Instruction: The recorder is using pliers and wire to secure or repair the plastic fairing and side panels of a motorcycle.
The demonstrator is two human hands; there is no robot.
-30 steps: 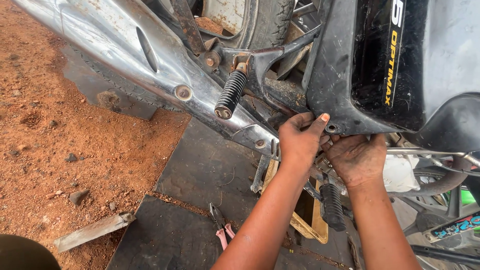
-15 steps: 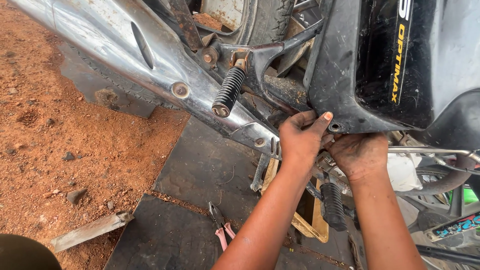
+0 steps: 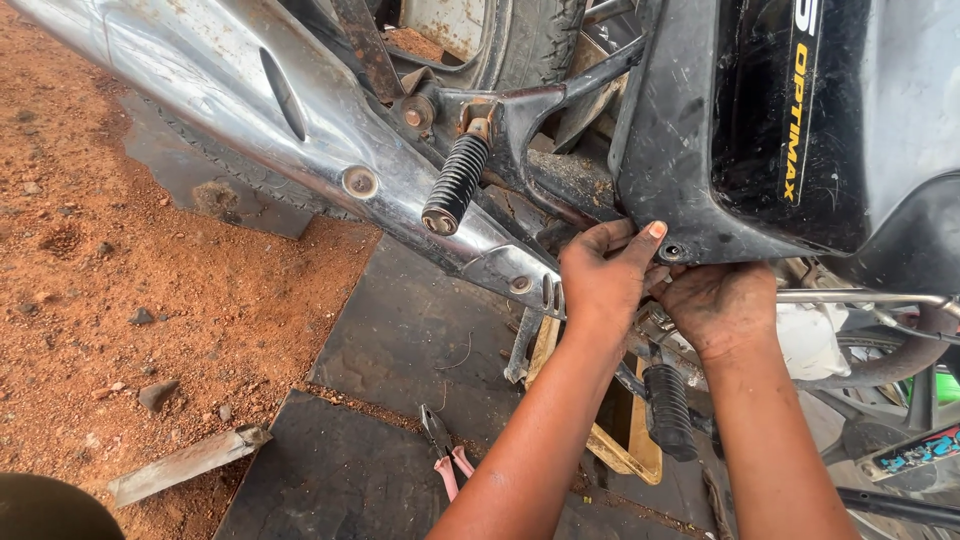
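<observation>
Compared with half a second ago, almost nothing differs: both your hands stay at the same spot under the motorcycle, and only the view has drifted slightly.

Your left hand (image 3: 605, 272) reaches up to the lower edge of the black side panel (image 3: 690, 150). Its thumb points up and rests against the panel's bottom rim, just beside a small bolt hole, while the other fingers curl loosely inward below the rim. Whether they grip anything is hidden behind the hand.

Your right hand (image 3: 722, 305) sits just to the right, touching the left hand, knuckles toward you. Its fingers are curled and tucked up behind the panel's lower edge among the frame parts; you cannot tell what they pinch, if anything.

Above and left of your hands, a chrome exhaust pipe (image 3: 250, 110) runs diagonally across the view. A ribbed black rubber footpeg (image 3: 455, 185) sticks out from a black bracket just above it. A second black footpeg (image 3: 670, 412) hangs lower, between your forearms.

Below the bike lie dark rubber mats (image 3: 400, 340) on red dirt ground (image 3: 120, 290). Pink-handled pliers (image 3: 445, 455) lie on the mats near your left forearm. A flat metal strip (image 3: 185, 463) lies on the dirt at lower left.
</observation>
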